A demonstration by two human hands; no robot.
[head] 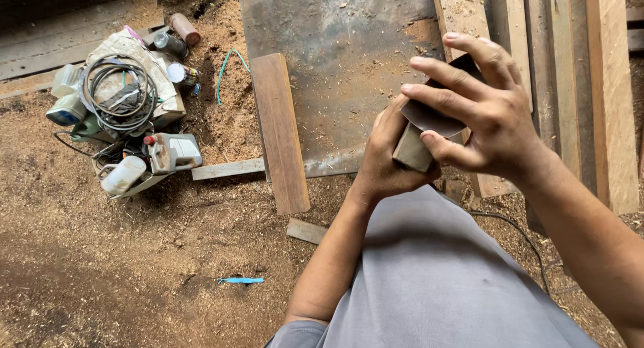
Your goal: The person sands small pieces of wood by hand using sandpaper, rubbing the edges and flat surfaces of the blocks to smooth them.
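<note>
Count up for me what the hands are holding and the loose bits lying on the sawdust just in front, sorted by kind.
Wooden block in the left hand: 1
Dark sandpaper sheet under the right hand: 1
Brown plank: 1
Blue pen-like stick: 1
Total: 4

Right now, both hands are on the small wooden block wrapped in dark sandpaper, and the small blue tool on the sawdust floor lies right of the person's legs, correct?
Not quite. The head view shows the small blue tool lying left of the person's legs, on the sawdust floor. The rest holds: left hand and right hand are both on the small wooden block wrapped in dark sandpaper.
</note>
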